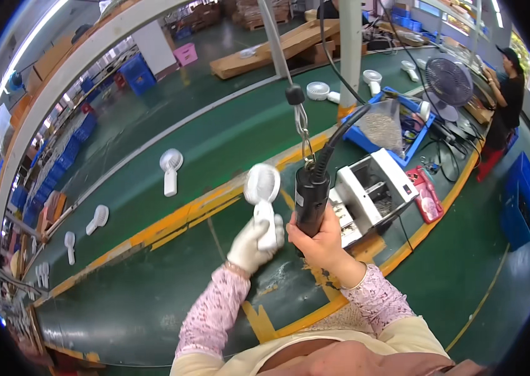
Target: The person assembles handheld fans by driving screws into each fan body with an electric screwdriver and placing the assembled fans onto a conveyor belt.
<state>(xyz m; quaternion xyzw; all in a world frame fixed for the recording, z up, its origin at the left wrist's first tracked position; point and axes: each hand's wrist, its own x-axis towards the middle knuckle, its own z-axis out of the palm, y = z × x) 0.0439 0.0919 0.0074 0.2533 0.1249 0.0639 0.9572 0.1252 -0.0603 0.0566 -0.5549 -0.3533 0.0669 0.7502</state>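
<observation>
Two grips: gloved left hand (252,246) on round-headed white fan (263,202), right hand (324,245) on black cylindrical tool (312,199).

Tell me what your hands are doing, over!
Left hand, gloved, holds white handheld fan. Right hand, bare, grips hanging black corded tool. White machine beside right hand; nothing seen between fan and tool.

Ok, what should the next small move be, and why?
Probably ease the white handheld fan toward the lower end of the black corded tool: the left hand holds the fan beside the tool, apart from it, while the right hand grips the tool below its metal clip.
</observation>
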